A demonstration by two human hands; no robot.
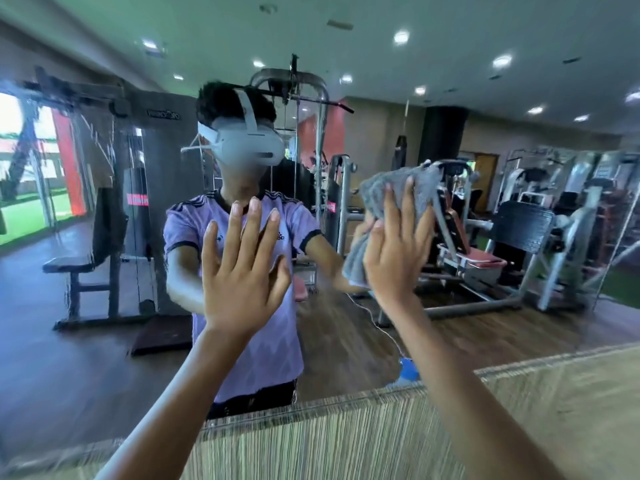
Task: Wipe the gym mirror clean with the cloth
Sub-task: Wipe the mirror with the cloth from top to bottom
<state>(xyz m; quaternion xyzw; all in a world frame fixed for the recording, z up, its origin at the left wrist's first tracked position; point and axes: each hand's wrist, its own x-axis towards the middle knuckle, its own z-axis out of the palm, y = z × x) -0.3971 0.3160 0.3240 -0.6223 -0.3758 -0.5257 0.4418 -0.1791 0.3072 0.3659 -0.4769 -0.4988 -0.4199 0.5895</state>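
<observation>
we have our left hand (242,271) spread flat against the gym mirror (104,341), fingers straight and released. our right hand (398,247) presses the grey cloth (424,188) to the glass with straight fingers (just right of our reflected shirt), the cloth bunched under the palm.

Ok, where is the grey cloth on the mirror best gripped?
Probably the loose lower fold, pinched from the front-left: the cloth is pressed flat against the mirror under the right hand, and that fold hangs bunched beside the palm.
</observation>
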